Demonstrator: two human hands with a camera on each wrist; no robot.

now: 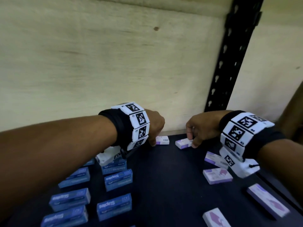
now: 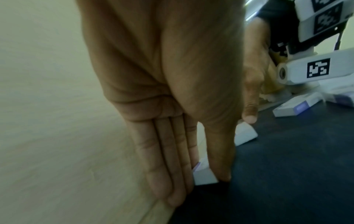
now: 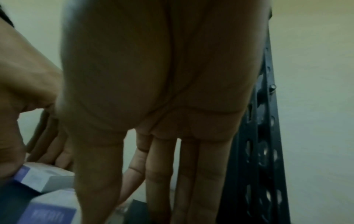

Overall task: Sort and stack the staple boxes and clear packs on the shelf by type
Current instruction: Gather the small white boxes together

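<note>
Two small white and purple boxes lie at the back of the dark shelf [image 1: 172, 169]. My left hand [image 1: 154, 141] [image 2: 199, 184] reaches down over the far box [image 1: 163, 140] [image 2: 204, 174] and pinches it between thumb and straight fingers. My right hand [image 1: 191, 140] [image 3: 124, 212] pinches the second box [image 1: 182, 143] [image 2: 246, 134] [image 3: 51, 209], which sits askew a short gap to the right of the first. Several blue staple boxes [image 1: 118, 179] stand in rows at the left front. More white and purple boxes [image 1: 217, 175] lie at the right.
A pale wooden back wall [image 1: 114, 63] rises directly behind both hands. A black slotted upright post [image 1: 229, 54] [image 3: 264, 151] stands at the back right. Bare dark shelf runs down the middle between the blue and the purple groups.
</note>
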